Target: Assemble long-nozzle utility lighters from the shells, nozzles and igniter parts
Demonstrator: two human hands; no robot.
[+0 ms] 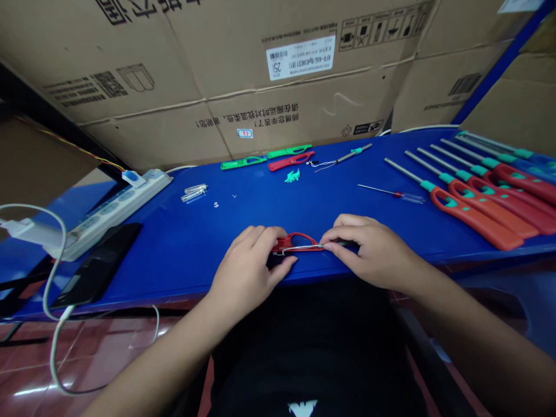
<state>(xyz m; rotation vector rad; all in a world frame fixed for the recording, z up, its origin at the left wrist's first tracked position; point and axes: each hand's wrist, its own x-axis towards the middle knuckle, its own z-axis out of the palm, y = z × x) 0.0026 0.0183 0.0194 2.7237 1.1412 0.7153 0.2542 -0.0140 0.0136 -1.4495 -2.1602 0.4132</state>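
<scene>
Near the table's front edge, a red lighter housing half (303, 237) lies with its hollow inside facing up and a white wire (299, 247) along it. My left hand (248, 263) grips its left end between thumb and fingers. At the other end my right hand (376, 249) is closed on a metal lighter tube (347, 243), its thumb and forefinger pinching where tube and wire meet the housing. Most of the tube is hidden under that hand. Beyond the hands lie teal plastic pieces (292, 175), a red housing half (291, 161) and green housing halves (243, 163).
Several lighters with red handles (482, 217) lie in a row at the right, beside a screwdriver (393, 194). Another metal tube with wires (354, 153) is at the back. Clear lighter fuel tanks (194, 192), a power strip (117, 208) and a black phone (99, 263) occupy the left.
</scene>
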